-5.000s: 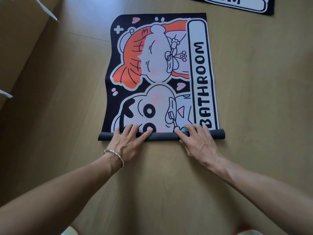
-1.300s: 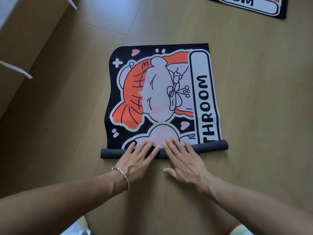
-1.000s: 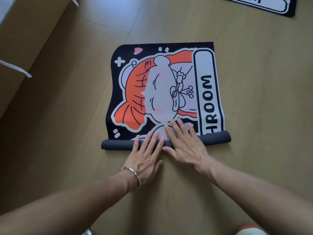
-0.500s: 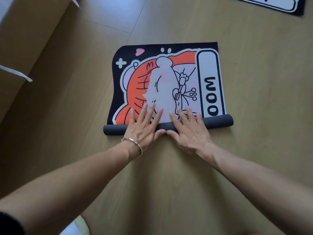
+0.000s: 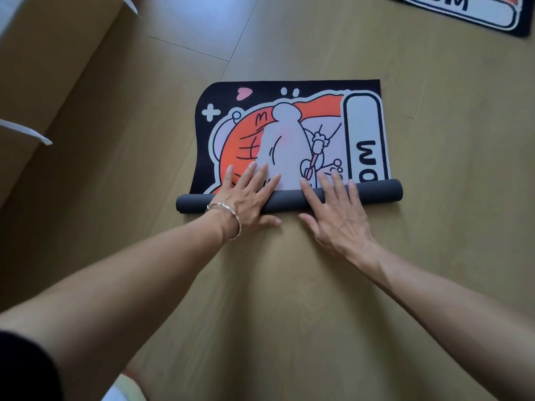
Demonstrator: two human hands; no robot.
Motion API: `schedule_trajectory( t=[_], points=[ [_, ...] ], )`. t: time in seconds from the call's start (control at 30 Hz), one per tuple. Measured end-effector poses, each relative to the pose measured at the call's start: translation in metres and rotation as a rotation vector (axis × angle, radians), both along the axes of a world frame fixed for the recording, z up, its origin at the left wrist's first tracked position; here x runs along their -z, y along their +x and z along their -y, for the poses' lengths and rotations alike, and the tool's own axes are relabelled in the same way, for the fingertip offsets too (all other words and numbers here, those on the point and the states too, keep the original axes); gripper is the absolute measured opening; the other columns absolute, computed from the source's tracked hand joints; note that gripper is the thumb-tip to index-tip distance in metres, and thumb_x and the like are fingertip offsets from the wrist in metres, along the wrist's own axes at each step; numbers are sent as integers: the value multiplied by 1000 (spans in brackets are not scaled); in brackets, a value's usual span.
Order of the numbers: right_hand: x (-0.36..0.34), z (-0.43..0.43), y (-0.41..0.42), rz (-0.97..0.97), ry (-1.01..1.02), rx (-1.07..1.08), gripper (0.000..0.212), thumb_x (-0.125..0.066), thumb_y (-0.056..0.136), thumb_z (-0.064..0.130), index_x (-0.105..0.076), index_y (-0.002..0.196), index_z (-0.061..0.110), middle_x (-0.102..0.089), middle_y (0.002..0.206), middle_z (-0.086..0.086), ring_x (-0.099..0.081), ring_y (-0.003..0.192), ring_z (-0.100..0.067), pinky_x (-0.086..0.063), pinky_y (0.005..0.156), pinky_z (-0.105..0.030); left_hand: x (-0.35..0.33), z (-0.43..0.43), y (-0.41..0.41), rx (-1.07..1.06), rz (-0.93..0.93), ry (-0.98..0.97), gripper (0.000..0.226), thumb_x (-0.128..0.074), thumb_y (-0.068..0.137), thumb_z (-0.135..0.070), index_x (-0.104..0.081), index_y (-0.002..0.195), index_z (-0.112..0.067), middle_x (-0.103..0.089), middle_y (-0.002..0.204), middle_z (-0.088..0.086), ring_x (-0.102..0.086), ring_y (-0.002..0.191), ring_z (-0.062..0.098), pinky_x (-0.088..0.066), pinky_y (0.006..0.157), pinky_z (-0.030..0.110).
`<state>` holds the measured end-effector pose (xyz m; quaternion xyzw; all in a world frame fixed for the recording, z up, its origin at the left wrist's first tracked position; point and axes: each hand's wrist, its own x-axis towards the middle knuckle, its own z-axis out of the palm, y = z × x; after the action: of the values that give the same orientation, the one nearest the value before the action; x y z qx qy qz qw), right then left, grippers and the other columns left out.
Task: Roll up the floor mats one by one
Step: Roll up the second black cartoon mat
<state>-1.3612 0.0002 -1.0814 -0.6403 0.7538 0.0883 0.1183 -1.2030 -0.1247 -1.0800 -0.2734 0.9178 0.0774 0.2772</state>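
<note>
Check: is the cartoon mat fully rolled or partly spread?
Partly spread: the mat lies flat beyond the grey roll under the left hand and right hand.

Open floor (image 5: 451,233) L/R of mat (image 5: 289,134)

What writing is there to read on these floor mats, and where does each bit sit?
"OM": on the white panel of the near mat; the rolled part hides the rest of the word.
"OM": on the second mat at the top right; the picture's edge cuts off the rest.
"M": a mark on the orange hair, perhaps only drawing.
Nothing else is readable.
</note>
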Motion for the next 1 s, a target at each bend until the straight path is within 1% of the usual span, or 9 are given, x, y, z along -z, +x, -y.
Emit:
schedule_trajectory(
  t=[0.17, 0.23, 0.3, 0.43, 0.53, 0.73, 0.83, 0.9, 1.0],
  points=[
    [-2, 19, -10, 19, 163, 12, 66, -25, 98, 55, 2, 152, 30, -4, 160, -9, -1, 146, -29, -5, 114, -49, 0, 6, -10, -25, 57, -80, 93, -19, 80, -79, 18, 147, -27, 19, 157, 7, 17, 144, 27, 2, 112, 58],
    [-2, 25, -11, 44, 198, 18, 65, -23, 98, 55, 5, 152, 31, 0, 160, -7, 3, 146, -28, -4, 115, -50, -3, 4, -14, -7, 104, -160, 93, -17, 81, -78, 19, 147, -24, 14, 157, 8, 11, 144, 29, -3, 112, 58],
    [-3, 28, -13, 56, 236, 28, 64, -23, 99, 54, 5, 151, 32, 3, 160, -7, 5, 146, -27, -2, 115, -50, -8, 1, -16, -1, 128, -221, 92, -18, 84, -76, 17, 148, -19, -3, 155, 10, -7, 142, 30, -18, 109, 52],
    [-9, 31, -12, 69, 270, 44, 63, -25, 99, 53, 4, 151, 32, 5, 160, -6, 5, 147, -27, -2, 115, -51, -15, -9, -11, -11, -50, -202, 70, -34, 92, -60, -14, 145, -18, -34, 131, 9, -37, 114, 25, -36, 82, 36],
    [-9, 32, -11, 69, 279, 36, 63, -27, 99, 52, 1, 151, 32, 1, 160, -7, 1, 146, -28, -3, 115, -51, -23, -10, -9, -43, -133, -138, 48, -44, 95, -44, -31, 131, -15, -41, 120, 10, -44, 104, 27, -42, 76, 36],
    [-22, -4, 2, 18, 139, -101, 60, -38, 97, 49, -19, 148, 24, -31, 142, -13, -31, 129, -30, -25, 106, -46, -33, -33, 2, 118, -99, -51, 36, -46, 95, -34, -38, 123, -12, -52, 113, 12, -55, 100, 31, -44, 72, 38],
    [-23, -42, 14, 47, 142, -176, 59, -45, 93, 49, -34, 143, 19, -48, 127, -13, -46, 115, -30, -36, 95, -47, -36, -58, 18, 253, -67, 34, 37, -44, 94, -38, -40, 120, -12, -55, 111, 11, -58, 96, 31, -37, 66, 35],
    [-17, -73, 20, 54, 70, -223, 58, -58, 84, 50, -51, 131, 17, -60, 108, -11, -57, 95, -29, -46, 80, -46, -35, -80, 30, 315, -47, 140, 41, -44, 94, -44, -39, 119, -12, -55, 110, 12, -58, 96, 32, -35, 64, 35],
    [-6, -110, 30, 88, -37, -241, 57, -63, 78, 51, -57, 122, 15, -62, 95, -9, -59, 82, -28, -50, 72, -45, -31, -107, 45, 342, -18, 238, 42, -41, 95, -48, -38, 120, -14, -52, 112, 12, -55, 98, 30, -35, 66, 36]
  ],
)
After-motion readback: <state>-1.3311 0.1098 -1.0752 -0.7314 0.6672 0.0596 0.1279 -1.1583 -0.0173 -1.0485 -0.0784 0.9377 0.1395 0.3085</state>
